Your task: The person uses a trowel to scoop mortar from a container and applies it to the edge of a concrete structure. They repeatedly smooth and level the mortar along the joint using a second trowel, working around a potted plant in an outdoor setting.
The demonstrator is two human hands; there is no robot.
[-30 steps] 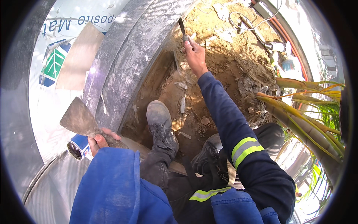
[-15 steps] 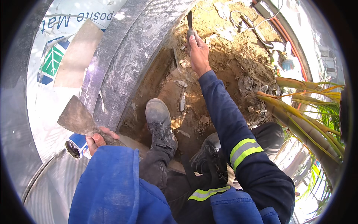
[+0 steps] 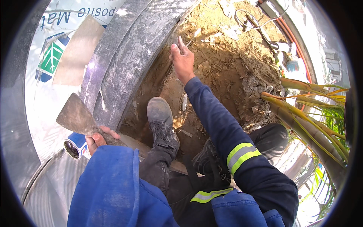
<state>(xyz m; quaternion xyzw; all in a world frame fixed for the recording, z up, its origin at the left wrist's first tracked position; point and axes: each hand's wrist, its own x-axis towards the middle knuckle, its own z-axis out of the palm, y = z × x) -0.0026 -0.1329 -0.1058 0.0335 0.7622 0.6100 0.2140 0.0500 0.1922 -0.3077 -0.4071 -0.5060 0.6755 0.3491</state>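
Observation:
My left hand (image 3: 97,140) is closed around the handle of a wide putty knife (image 3: 77,113), its worn flat blade turned up and away to the left. Beside that hand lies a blue and white can (image 3: 75,145), its dark round end showing. My right hand (image 3: 184,62) reaches out over the dug soil (image 3: 215,75), close to the edge of a long grey dusty panel (image 3: 140,49). Thumb and forefinger point away from me, and the other fingers seem curled. Whatever they may hold is hidden; the narrow-bladed tool does not show.
My dusty boot (image 3: 159,113) stands in the trench. Bent plant stems (image 3: 298,117) lean in from the right. A looped cable (image 3: 247,19) and an orange pipe (image 3: 291,34) lie at the far right. A printed white sheet (image 3: 41,98) covers the left side.
My right hand has moved left and slightly nearer, to the grey panel's edge. The narrow-bladed tool it held has gone out of sight. My left hand has barely shifted with the putty knife.

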